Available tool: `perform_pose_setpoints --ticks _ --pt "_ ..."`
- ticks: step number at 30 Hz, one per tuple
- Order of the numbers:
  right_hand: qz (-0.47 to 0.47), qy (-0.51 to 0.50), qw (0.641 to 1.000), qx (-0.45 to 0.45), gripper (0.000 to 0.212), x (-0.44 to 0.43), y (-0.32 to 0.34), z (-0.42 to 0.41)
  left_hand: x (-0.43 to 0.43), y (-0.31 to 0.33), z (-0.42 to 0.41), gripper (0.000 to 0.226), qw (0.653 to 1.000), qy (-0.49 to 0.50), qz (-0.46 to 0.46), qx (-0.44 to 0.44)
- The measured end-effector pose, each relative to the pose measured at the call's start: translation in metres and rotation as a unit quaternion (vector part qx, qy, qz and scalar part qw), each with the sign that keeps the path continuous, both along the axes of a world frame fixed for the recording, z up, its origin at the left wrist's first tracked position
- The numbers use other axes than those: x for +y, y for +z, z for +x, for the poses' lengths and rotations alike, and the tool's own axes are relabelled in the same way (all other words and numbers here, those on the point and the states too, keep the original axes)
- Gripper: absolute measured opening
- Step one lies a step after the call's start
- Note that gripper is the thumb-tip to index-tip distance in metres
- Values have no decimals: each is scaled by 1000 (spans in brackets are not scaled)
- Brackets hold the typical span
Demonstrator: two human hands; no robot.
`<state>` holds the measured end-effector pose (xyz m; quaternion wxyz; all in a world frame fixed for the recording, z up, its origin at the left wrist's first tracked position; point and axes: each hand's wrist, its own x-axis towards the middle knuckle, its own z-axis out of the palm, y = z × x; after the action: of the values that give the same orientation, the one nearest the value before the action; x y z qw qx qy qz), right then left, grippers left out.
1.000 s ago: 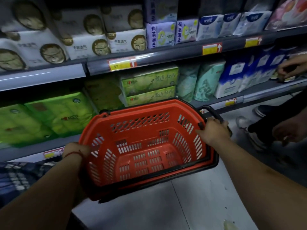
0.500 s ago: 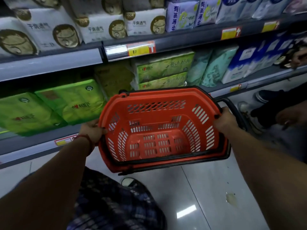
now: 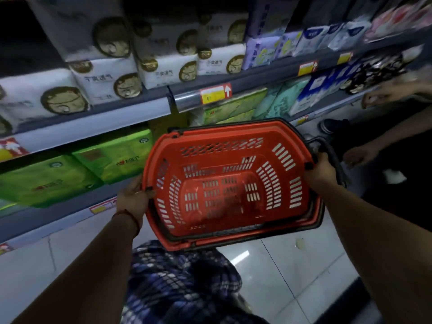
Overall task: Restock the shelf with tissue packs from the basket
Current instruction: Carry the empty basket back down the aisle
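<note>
I hold a red plastic basket point(image 3: 284, 157) in the air in front of the shelves, its inside showing no packs. My left hand point(image 3: 133, 199) grips its left rim, thumb over the edge. My right hand point(image 3: 321, 171) grips the right rim beside the black handle point(image 3: 333, 150). Green tissue packs point(image 3: 112, 157) lie on the lower shelf point(image 3: 58, 213) to the left of the basket. White packs with gold round marks point(image 3: 105, 80) fill the shelf above.
More green, teal and blue-white packs point(image 3: 304, 94) stand on the lower shelf to the right. Another person's hands point(image 3: 383, 94) reach toward the shelf at the far right, with a shoe point(image 3: 332, 126) below. My plaid clothing point(image 3: 182, 281) and the tiled floor point(image 3: 292, 265) lie underneath.
The basket has risen and come level between my hands, and the view has tilted up the shelves. The other person's hand at the right has come further into view.
</note>
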<state>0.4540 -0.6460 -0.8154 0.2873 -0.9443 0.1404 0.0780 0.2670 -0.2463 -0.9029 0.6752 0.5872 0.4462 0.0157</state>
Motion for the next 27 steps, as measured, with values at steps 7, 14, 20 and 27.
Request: perform_pose_setpoints --ticks 7,14,20,27 --pt "43 11 997 62 52 56 96 -53 36 87 -84 64 995 87 -35 25" --pt "51 139 982 115 52 169 184 -106 88 220 -240 73 966 248 -45 60" --pt "64 333 934 114 44 301 216 -169 138 341 -400 68 927 369 3 66" --pt "95 485 862 118 39 470 318 -332 172 470 -593 65 857 509 63 51"
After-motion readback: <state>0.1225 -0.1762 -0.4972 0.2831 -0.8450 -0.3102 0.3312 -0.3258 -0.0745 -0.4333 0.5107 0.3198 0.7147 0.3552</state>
